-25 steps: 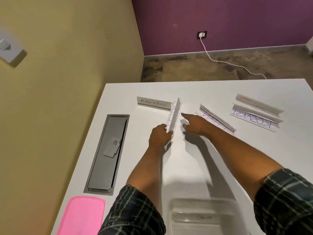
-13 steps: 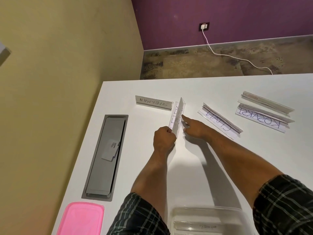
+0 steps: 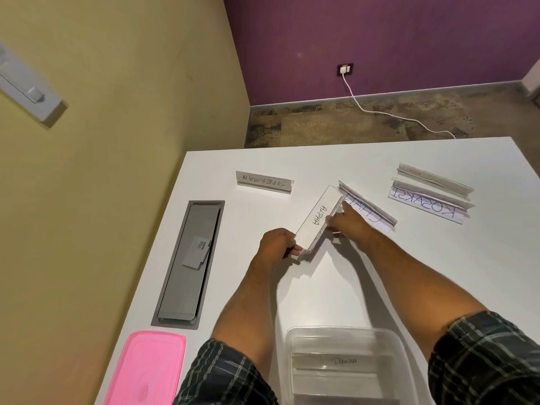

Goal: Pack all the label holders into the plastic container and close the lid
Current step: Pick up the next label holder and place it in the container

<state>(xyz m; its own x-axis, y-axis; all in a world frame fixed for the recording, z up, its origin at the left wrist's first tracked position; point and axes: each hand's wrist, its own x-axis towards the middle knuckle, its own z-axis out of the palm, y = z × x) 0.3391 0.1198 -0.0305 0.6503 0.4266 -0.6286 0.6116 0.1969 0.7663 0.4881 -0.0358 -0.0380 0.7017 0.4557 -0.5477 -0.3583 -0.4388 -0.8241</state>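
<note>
Fingers (image 3: 295, 250) of my left hand (image 3: 276, 244) pinch the near end of the ALPHA holder (image 3: 317, 219), my right hand (image 3: 349, 222) steadying its far side; upright a moment ago, it has tipped face-up, ready for the plastic container (image 3: 409, 346) near me, beside the pink lid (image 3: 146, 372)

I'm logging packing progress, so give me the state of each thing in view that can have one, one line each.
Clear plastic container: open, at least one holder inside.
Pink plastic lid: off, flat on the white table.
ALPHA label holder: gripped by both hands.
Left hand: closed on its near end.
Right hand: holding its side.
SUPERMAN label holder: unpacked.
KOSAKSI label holder: unpacked.
</note>
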